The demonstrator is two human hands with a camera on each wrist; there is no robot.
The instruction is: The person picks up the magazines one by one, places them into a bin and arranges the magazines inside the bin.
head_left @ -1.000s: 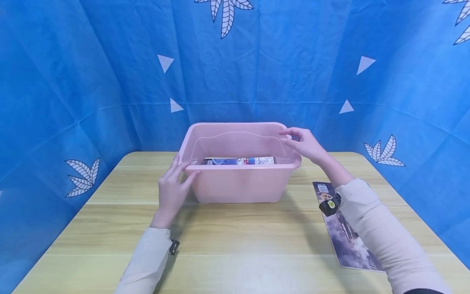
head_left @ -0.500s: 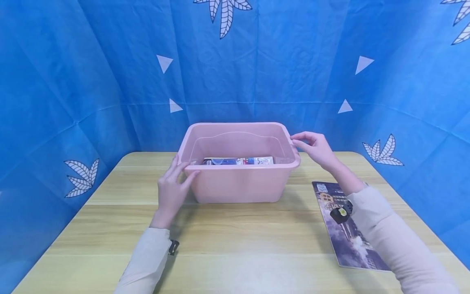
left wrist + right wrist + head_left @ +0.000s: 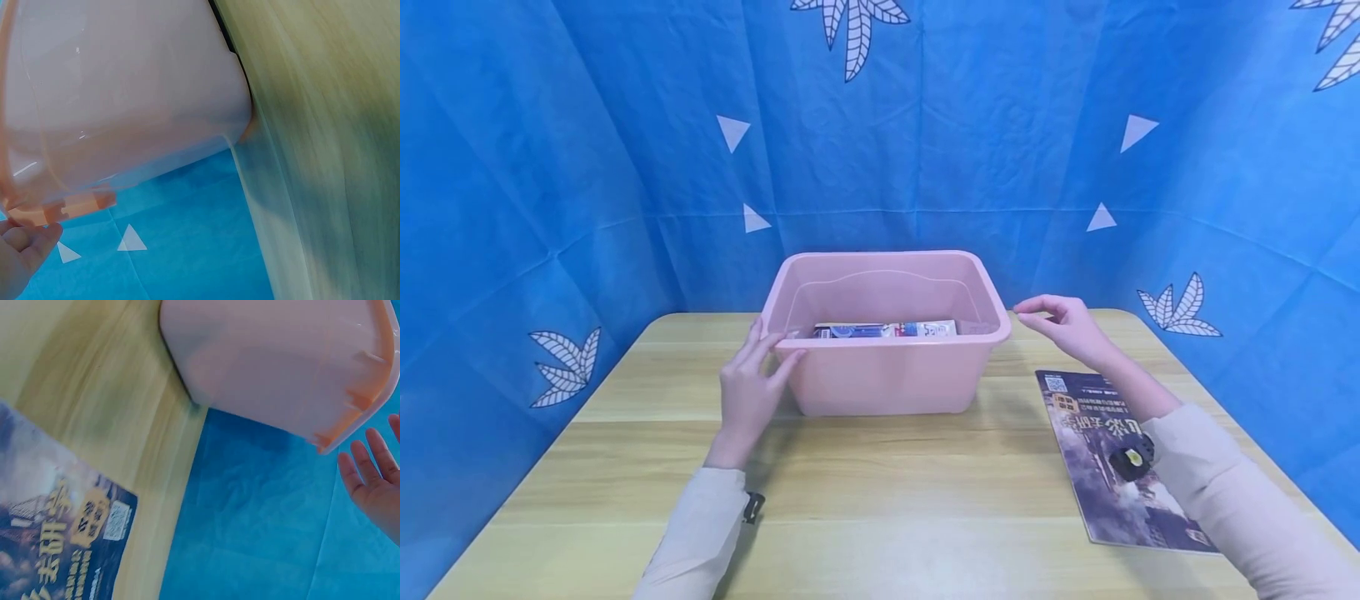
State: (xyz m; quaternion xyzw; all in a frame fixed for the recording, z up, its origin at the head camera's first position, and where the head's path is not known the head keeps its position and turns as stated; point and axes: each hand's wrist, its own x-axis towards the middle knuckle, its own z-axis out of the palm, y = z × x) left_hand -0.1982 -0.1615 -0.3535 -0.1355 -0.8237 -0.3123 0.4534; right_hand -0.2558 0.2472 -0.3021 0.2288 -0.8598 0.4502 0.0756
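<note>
A pink plastic bin (image 3: 887, 379) stands upright toward the back of the table. Low inside it, behind the front rim, lie flat printed packages (image 3: 883, 330) in blue, white and red; the rest of its inside is hidden. My left hand (image 3: 749, 400) holds the bin's front left corner, thumb at the front of the rim and fingers along the left side. In the left wrist view, fingertips (image 3: 47, 240) meet the rim's underside. Off the bin's right side hovers my right hand (image 3: 1067, 327), apart from the rim, its fingers (image 3: 364, 459) loosely extended with nothing held.
A dark purple magazine (image 3: 1093, 483) with a QR code lies on the wooden table (image 3: 880, 500), partly beneath the right forearm. Blue patterned cloth (image 3: 880, 150) hangs close behind the bin and along both sides of the table.
My right hand has left the bin's right rim and moved right and toward me, uncovering more of the magazine. My left hand has kept its place on the bin.
</note>
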